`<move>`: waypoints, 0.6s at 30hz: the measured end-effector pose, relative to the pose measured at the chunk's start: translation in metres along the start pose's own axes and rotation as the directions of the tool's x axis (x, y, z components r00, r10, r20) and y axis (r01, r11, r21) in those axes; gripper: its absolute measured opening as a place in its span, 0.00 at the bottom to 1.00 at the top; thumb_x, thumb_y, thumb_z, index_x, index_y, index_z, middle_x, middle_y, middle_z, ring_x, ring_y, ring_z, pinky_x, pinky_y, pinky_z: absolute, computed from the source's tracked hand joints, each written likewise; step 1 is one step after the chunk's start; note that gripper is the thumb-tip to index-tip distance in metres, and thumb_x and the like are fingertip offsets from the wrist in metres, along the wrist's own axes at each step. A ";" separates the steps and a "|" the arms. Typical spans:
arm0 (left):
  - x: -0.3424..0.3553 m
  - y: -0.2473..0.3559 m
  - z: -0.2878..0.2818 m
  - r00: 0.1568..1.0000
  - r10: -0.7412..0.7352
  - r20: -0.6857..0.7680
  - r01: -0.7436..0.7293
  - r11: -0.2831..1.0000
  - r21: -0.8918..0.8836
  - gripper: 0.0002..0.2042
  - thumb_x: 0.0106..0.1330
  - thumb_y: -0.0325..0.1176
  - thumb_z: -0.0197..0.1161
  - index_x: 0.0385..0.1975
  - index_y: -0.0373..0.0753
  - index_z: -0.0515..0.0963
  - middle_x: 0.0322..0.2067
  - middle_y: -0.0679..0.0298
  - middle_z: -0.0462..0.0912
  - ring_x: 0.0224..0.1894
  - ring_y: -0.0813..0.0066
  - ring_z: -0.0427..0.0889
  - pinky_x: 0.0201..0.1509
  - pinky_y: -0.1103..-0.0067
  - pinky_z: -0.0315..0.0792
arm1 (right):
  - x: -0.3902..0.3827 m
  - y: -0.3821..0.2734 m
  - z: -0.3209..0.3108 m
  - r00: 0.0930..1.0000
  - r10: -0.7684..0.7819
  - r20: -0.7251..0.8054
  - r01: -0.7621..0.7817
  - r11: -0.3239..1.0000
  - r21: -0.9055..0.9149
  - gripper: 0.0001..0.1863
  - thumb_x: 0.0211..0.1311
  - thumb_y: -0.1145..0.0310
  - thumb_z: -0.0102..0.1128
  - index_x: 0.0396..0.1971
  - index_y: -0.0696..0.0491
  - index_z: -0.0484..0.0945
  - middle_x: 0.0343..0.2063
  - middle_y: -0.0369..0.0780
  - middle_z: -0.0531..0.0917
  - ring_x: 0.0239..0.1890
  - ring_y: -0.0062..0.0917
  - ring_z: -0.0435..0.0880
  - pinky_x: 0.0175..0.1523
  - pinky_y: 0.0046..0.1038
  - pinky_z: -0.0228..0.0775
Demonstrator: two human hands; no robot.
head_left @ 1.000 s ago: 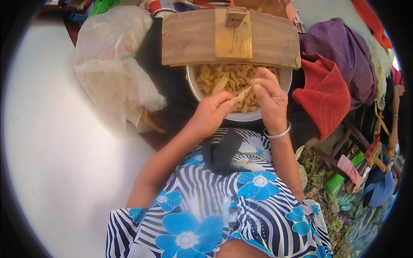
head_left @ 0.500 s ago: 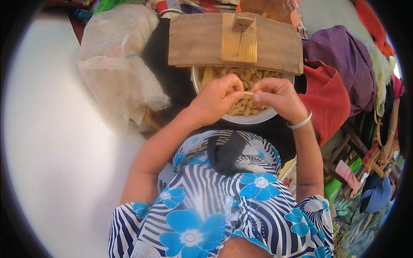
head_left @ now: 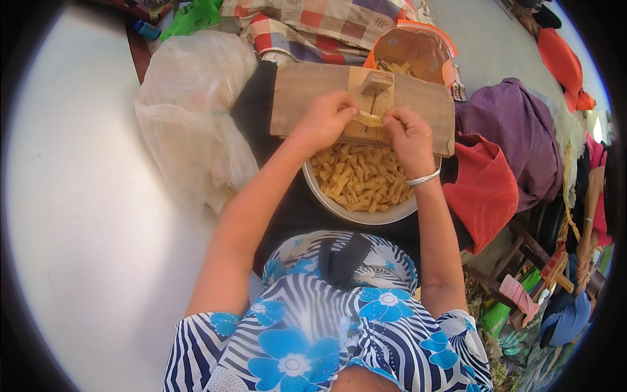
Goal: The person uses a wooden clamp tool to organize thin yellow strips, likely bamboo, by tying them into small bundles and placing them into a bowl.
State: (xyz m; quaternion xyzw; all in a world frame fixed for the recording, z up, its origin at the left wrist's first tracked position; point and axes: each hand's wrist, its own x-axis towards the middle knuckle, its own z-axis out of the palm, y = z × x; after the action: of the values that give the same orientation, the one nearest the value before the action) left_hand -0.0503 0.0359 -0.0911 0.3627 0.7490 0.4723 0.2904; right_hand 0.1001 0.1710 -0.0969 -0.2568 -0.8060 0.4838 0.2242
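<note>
A thin, pale yellow strip (head_left: 370,119) is stretched between my two hands, above a flat wooden board (head_left: 300,98). My left hand (head_left: 326,119) pinches one end and my right hand (head_left: 413,138) pinches the other. Just behind the strip, a small wooden block (head_left: 377,81) with a thin metal rod stands on the board. The board rests over the far part of a white basin (head_left: 346,217). Many short tan pieces (head_left: 362,181), pinched at the middle like knots, fill the basin's visible part.
An orange-edged bag (head_left: 444,40) with similar pieces stands behind the board. A translucent plastic bag (head_left: 192,98) lies at left, checked cloth (head_left: 326,23) at the back. Red cloth (head_left: 480,189) and purple cloth (head_left: 506,130) lie at right. Another person's arm (head_left: 593,212) shows at far right.
Both hands have lifted away from over the basin to over the board, with the strip pulled out between them. The view has shifted, so more of the basin and orange-edged bag shows.
</note>
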 end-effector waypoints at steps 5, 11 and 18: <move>-0.003 -0.013 -0.002 0.987 0.079 -0.138 -0.039 0.961 0.272 0.07 0.64 0.33 0.58 0.34 0.36 0.76 0.26 0.54 0.80 0.29 0.59 0.79 0.36 0.69 0.71 | -0.008 0.004 -0.007 0.958 -0.286 -0.031 0.250 0.879 -0.407 0.04 0.58 0.72 0.58 0.31 0.54 0.79 0.31 0.44 0.81 0.32 0.43 0.78 0.37 0.36 0.70; -0.059 0.011 0.036 0.956 -0.249 0.153 0.292 0.836 -0.465 0.09 0.69 0.33 0.55 0.32 0.34 0.76 0.22 0.66 0.76 0.24 0.78 0.74 0.29 0.79 0.68 | -0.037 -0.045 0.006 0.880 -0.468 -0.079 0.388 0.805 -0.448 0.05 0.59 0.69 0.59 0.25 0.52 0.77 0.26 0.44 0.80 0.30 0.39 0.79 0.34 0.35 0.69; -0.060 0.017 0.016 0.967 0.008 0.254 -0.011 1.000 0.007 0.12 0.67 0.38 0.58 0.30 0.34 0.77 0.22 0.55 0.78 0.24 0.62 0.76 0.31 0.70 0.70 | -0.057 -0.026 -0.010 0.967 0.027 0.253 0.047 0.958 -0.283 0.14 0.62 0.65 0.59 0.20 0.56 0.75 0.15 0.46 0.75 0.19 0.37 0.73 0.28 0.32 0.68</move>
State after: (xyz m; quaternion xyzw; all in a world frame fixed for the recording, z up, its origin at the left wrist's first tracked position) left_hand 0.0009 -0.0008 -0.0756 0.4250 0.7059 0.4201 0.3803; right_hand 0.1448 0.1316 -0.0756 -0.2183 -0.8909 0.3899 0.0819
